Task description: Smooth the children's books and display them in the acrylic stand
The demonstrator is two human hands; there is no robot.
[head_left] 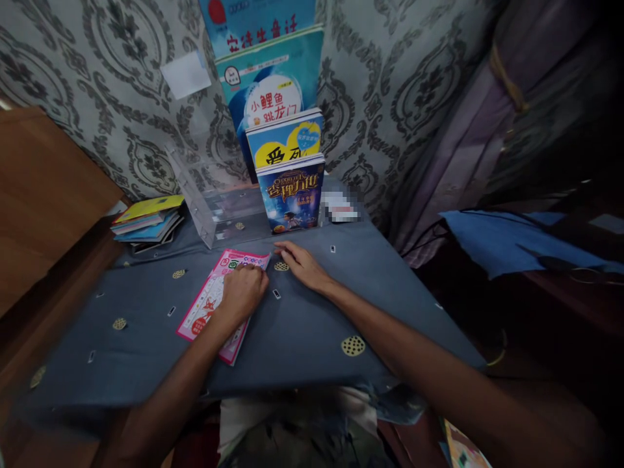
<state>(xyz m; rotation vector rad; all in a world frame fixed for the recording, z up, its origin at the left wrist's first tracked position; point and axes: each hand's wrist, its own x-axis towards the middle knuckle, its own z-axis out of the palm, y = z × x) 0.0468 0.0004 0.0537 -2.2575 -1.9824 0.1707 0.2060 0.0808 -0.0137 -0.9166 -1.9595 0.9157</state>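
Observation:
A pink booklet [209, 302] lies flat on the blue-grey cloth [302, 331] that covers the table. My left hand [242, 290] rests on its right edge with the fingers curled under, closed on the booklet. My right hand [302, 262] lies flat on the cloth just right of the booklet's top corner, fingers stretched out and holding nothing. Behind the hands several books [291, 194] stand upright in a row against the patterned wall, the nearest one dark blue.
A clear acrylic stand [214, 208] sits left of the upright books. A small stack of flat books [146, 221] lies at the back left. A wooden board [43, 195] flanks the left side. Blue fabric [511, 244] and a curtain are on the right.

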